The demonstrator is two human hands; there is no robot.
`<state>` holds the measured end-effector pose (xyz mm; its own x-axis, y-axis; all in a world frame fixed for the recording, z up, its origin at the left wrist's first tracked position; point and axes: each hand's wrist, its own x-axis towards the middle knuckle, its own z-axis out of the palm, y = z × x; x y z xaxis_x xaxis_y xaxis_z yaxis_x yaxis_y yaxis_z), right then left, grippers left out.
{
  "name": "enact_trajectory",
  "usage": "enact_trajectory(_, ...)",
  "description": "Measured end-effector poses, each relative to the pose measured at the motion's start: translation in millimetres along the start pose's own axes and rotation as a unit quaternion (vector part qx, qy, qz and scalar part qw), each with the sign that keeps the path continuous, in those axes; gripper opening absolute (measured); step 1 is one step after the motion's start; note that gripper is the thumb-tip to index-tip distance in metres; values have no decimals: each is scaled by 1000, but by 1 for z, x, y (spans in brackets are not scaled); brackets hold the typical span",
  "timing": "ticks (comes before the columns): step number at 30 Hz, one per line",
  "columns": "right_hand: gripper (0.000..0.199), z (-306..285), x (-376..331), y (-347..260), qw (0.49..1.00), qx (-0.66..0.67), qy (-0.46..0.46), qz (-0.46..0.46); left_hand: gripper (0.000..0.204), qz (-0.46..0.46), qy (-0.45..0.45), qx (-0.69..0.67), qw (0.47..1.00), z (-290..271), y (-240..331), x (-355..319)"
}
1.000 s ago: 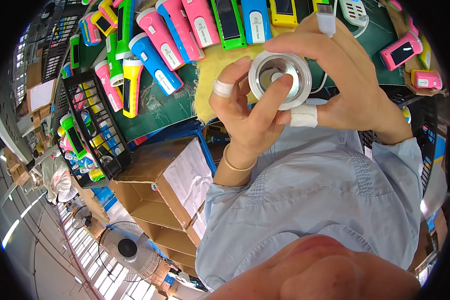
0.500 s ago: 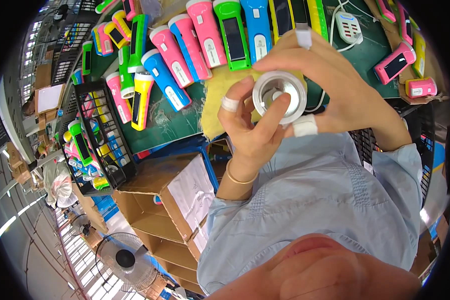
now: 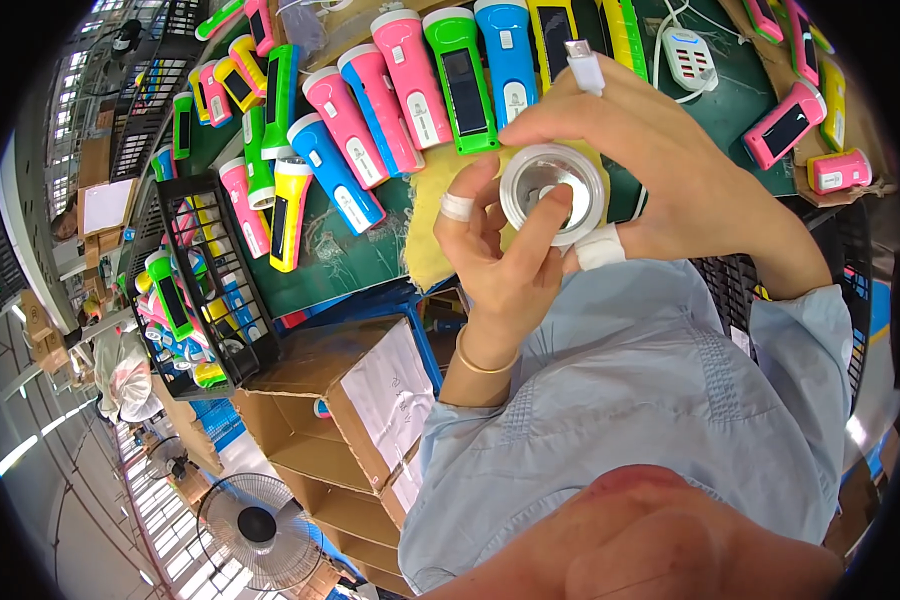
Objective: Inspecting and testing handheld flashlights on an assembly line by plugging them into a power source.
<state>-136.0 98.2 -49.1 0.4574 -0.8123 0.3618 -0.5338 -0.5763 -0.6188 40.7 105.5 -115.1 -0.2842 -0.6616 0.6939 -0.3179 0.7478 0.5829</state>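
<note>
Compared with the view one second ago, both hands and the round reflector head have shifted slightly right and up in the picture, and the left index finger now lies straighter across the rim. At the left edge of the green worktop, a black wire basket holds stacked flashlights, apparently as a collection bin. Along the far edge, a row of pink, blue, green and yellow flashlights lies side by side, bodies parallel, within reach. The left hand, with tape on one finger, grasps the silver reflector head from below, index finger pressed on its face, presumably to steady it. The right hand closes around the same part from the right and above, thumb taped, and pinches a small white plug between raised fingertips, probably keeping it ready. A white charger lies beyond, near the far edge.
</note>
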Motion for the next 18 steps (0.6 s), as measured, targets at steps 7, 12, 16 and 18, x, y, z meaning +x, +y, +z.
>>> enact_trajectory(7,67,-2,-3,-3,999,32,6,-4,29,13,-6,14,1000,2,4,0)
enact_trajectory(12,69,-2,-2,3,996,73,-19,-45,28,8,-15,22,1000,1,4,0)
enact_trajectory(16,64,-7,-1,0,1000,-13,-3,-17,27,0,-19,14,1000,2,4,4)
enact_trajectory(18,62,-13,2,0,999,4,-22,-24,28,27,-34,23,999,2,3,4)
